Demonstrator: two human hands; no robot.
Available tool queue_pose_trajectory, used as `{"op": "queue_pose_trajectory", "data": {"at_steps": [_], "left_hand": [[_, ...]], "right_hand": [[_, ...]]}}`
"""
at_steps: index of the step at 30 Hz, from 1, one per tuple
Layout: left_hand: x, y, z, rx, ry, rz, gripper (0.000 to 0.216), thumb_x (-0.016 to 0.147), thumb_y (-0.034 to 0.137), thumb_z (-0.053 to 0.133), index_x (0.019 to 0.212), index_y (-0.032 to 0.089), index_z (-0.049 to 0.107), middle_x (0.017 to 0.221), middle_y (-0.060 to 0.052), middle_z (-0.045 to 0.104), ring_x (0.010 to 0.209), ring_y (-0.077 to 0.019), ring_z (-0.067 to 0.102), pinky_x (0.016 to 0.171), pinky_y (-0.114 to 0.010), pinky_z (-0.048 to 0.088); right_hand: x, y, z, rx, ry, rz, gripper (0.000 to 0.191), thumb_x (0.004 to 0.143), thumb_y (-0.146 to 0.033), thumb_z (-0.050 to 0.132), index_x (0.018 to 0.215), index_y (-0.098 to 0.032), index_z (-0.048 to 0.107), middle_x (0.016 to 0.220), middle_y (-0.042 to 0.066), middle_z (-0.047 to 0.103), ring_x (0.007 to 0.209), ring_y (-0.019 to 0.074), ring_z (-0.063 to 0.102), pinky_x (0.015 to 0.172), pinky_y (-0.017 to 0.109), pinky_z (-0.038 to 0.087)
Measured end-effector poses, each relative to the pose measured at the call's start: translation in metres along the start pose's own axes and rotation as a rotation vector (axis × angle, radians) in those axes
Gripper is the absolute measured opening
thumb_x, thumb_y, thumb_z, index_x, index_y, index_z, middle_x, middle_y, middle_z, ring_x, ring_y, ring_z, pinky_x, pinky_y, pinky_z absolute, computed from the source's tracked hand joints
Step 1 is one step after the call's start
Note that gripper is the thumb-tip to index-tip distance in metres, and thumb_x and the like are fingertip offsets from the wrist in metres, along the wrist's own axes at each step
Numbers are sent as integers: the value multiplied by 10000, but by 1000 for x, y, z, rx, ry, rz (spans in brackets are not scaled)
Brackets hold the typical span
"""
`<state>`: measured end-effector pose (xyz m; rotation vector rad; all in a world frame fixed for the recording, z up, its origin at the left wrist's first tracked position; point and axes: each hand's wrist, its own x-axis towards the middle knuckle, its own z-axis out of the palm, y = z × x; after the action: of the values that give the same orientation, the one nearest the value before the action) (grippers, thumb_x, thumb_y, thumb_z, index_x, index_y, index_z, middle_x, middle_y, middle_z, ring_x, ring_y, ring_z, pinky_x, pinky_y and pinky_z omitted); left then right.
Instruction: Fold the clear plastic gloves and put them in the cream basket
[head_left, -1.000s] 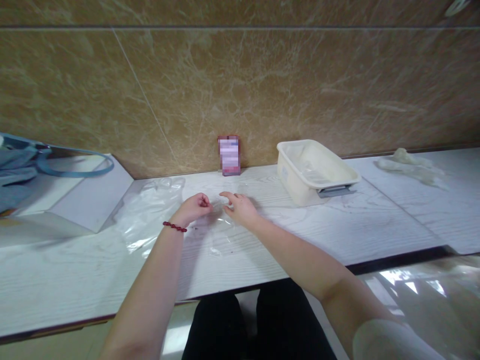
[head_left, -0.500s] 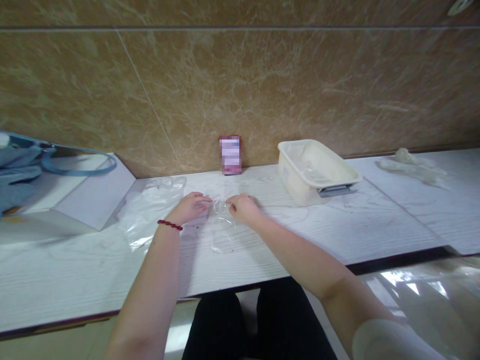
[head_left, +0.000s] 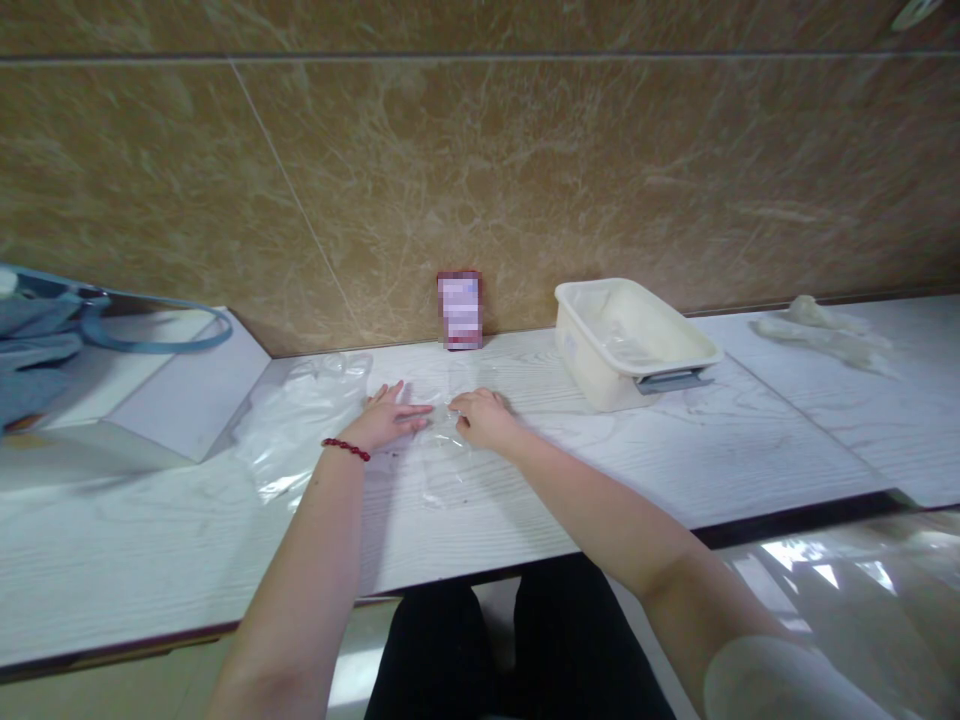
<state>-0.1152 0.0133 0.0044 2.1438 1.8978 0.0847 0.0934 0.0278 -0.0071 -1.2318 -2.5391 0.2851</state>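
on white tabletop [head_left: 675,450], between both hands: clear plastic bag [head_left: 442,468] lies flat. left hand [head_left: 390,420] — curled 0.5 s ago — now splayed open, palm pressing film. right hand [head_left: 484,418] curled, pinching bag's top edge. bag pinned — reads as smoothing step.

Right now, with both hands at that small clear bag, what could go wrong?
The small clear bag is thin and hard to see on the white table; the right hand, curled at its edge, could lose its pinch or tear it.
The left hand lies flat close to the loose clear bags; a sweep might drag them along.
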Motion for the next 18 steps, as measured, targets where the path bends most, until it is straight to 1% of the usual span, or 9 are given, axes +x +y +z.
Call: {"op": "queue_pose_trajectory", "data": {"at_steps": [2,6,11,15,18], "left_hand": [[0,0,1,19,-10,-24,487,688,563,452,1111,334,531,1384,-55,238,1268,-325,112,969,-477,152],[2,-4,4,94,-52,-25,557,677,629,400,1159,358,474,1404,-41,178,1261,-354,102,964,-498,147],[3,-6,3,135,-100,-7,620,658,674,370,1200,377,411,1406,-38,168,1250,-385,102,954,-523,148],[0,-6,1,132,-136,-11,682,625,693,386,1230,378,362,1408,-45,155,1249,-396,81,953,-529,145],[-1,-7,-1,128,-151,-10,719,602,701,404,1239,372,351,1412,-57,134,1247,-403,71,953,-530,145]], "right_hand": [[0,0,1,-6,-3,7,339,709,-212,427,1011,-243,578,1066,11,572,968,205,443,784,342,348],[0,0,0,-31,-16,31,334,719,-229,416,1014,-254,571,1075,11,558,981,207,422,793,354,334],[-2,0,-3,-80,-28,98,343,723,-246,420,1034,-267,564,1116,20,521,1003,218,386,792,370,320],[-3,1,-4,-103,4,164,335,723,-252,425,1020,-270,580,1137,27,501,1018,229,363,801,380,304],[-3,2,-4,-98,22,172,334,715,-246,430,1006,-277,591,1139,22,498,1011,226,363,797,375,305]]}}
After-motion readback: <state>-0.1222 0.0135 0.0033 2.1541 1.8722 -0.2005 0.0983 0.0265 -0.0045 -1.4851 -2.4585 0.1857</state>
